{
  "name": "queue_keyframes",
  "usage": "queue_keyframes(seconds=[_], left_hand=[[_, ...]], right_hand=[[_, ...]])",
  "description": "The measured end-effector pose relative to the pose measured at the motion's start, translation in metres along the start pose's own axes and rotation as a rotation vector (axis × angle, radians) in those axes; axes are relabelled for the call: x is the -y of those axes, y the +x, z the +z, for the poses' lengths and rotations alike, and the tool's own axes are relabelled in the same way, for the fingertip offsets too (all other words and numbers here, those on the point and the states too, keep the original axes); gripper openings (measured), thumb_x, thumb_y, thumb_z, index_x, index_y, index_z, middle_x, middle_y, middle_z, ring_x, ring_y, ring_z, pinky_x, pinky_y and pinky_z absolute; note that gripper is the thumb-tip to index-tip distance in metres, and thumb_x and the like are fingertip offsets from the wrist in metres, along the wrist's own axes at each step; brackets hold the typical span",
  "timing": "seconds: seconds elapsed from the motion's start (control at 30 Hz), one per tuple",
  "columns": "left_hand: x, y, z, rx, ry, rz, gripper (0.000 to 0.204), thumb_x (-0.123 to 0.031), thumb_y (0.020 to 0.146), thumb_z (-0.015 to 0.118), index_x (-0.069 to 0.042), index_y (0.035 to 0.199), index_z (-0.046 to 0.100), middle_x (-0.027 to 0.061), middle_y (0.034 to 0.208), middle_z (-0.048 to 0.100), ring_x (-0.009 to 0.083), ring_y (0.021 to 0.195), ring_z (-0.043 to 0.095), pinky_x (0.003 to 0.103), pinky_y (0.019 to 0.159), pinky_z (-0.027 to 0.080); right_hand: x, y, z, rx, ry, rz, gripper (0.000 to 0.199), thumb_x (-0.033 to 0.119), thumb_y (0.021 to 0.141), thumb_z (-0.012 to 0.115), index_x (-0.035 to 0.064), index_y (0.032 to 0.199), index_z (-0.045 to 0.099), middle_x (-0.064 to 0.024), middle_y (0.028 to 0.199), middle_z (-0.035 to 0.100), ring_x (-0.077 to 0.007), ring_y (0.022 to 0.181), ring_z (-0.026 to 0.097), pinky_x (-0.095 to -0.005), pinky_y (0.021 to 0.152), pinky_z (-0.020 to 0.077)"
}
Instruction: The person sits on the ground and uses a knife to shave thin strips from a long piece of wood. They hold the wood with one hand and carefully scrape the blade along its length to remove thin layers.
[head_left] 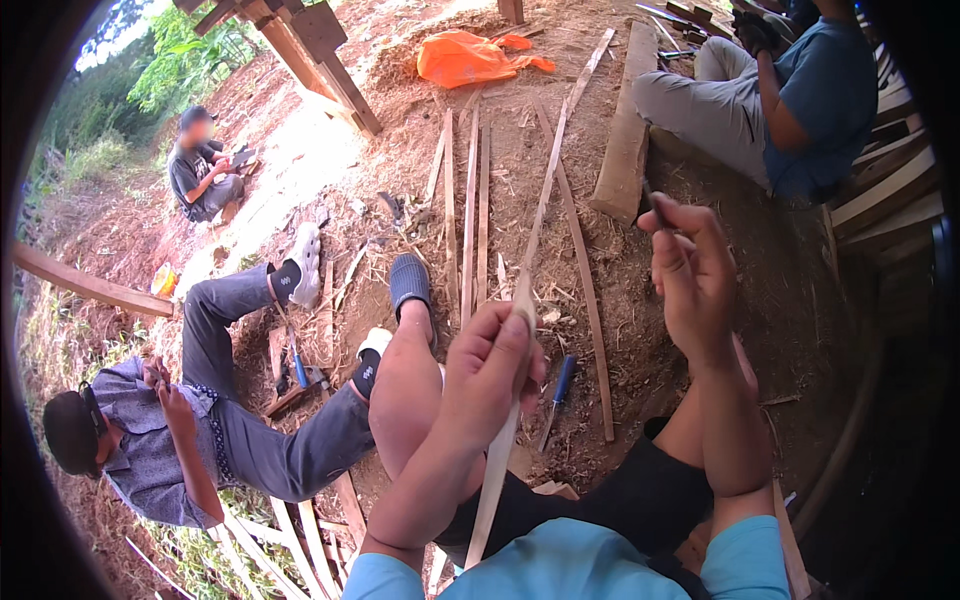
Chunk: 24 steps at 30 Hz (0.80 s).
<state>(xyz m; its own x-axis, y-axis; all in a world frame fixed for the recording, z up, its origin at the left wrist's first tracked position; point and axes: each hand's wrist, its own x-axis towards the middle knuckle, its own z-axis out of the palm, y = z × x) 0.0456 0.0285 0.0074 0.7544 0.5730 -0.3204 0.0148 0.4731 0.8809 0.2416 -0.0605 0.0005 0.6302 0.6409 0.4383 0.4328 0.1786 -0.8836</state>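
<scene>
One long pale wooden strip (520, 330) runs from my lap up across the dirt, and my left hand (490, 375) is closed around its middle. My right hand (695, 275), raised just beside it, pinches a thin dark blade (655, 207) between fingers and thumb. More slats (470, 200) lie on the ground beyond, near a blue-handled tool (562, 382). A seated person (190, 430) works at my left.

Left hand (490, 365) grips strip (520, 330); right hand (690, 275) perhaps knife
</scene>
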Motion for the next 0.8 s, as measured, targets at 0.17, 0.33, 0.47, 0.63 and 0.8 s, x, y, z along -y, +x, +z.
queue_keyframes(seconds=[0.17, 0.33, 0.47, 0.63, 0.8], left_hand=[[-0.017, -0.009, -0.017, -0.081, -0.261, -0.170, 0.026, -0.026, 0.098, 0.049, -0.005, 0.111, 0.055, 0.0041, 0.076, 0.056, 0.0125, 0.062, 0.053, 0.026, 0.053, 0.042], [-0.003, 0.000, -0.020, 0.001, -0.448, -0.203, 0.023, -0.026, 0.096, 0.052, -0.006, 0.107, 0.055, 0.0040, 0.085, 0.057, 0.0148, 0.066, 0.054, 0.027, 0.055, 0.044], [-0.006, -0.003, -0.011, 0.047, -0.349, -0.133, 0.019, -0.021, 0.096, 0.053, -0.006, 0.108, 0.051, 0.0046, 0.083, 0.057, 0.0145, 0.060, 0.055, 0.025, 0.049, 0.044], [0.001, -0.002, -0.012, 0.065, -0.308, -0.085, 0.017, -0.015, 0.096, 0.051, -0.005, 0.110, 0.048, 0.0065, 0.079, 0.058, 0.0130, 0.054, 0.054, 0.021, 0.045, 0.042], [0.007, -0.006, -0.001, -0.014, -0.191, 0.005, 0.014, -0.015, 0.099, 0.047, -0.006, 0.109, 0.047, 0.0060, 0.078, 0.057, 0.0093, 0.050, 0.049, 0.019, 0.045, 0.039]], right_hand=[[0.002, -0.023, 0.021, 0.289, -0.176, -0.199, 0.019, 0.004, 0.087, 0.062, 0.0042, 0.106, 0.065, -0.0111, 0.093, 0.063, -0.0209, 0.071, 0.064, -0.0297, 0.061, 0.0498], [0.007, -0.032, 0.020, 0.331, -0.094, -0.151, 0.021, 0.004, 0.085, 0.063, 0.0049, 0.106, 0.065, -0.0114, 0.091, 0.063, -0.0250, 0.073, 0.065, -0.0320, 0.062, 0.0513], [0.013, -0.034, 0.024, 0.367, -0.084, -0.117, 0.021, 0.004, 0.086, 0.062, 0.0043, 0.106, 0.065, -0.0118, 0.089, 0.062, -0.0263, 0.072, 0.065, -0.0329, 0.062, 0.0511], [0.015, -0.039, 0.024, 0.396, -0.020, -0.068, 0.020, 0.003, 0.086, 0.061, 0.0047, 0.105, 0.066, -0.0118, 0.087, 0.062, -0.0268, 0.071, 0.064, -0.0338, 0.061, 0.0506], [0.007, -0.030, 0.020, 0.417, -0.045, -0.079, 0.021, 0.001, 0.083, 0.062, 0.0068, 0.103, 0.066, -0.0099, 0.085, 0.061, -0.0274, 0.071, 0.064, -0.0352, 0.060, 0.0505]])
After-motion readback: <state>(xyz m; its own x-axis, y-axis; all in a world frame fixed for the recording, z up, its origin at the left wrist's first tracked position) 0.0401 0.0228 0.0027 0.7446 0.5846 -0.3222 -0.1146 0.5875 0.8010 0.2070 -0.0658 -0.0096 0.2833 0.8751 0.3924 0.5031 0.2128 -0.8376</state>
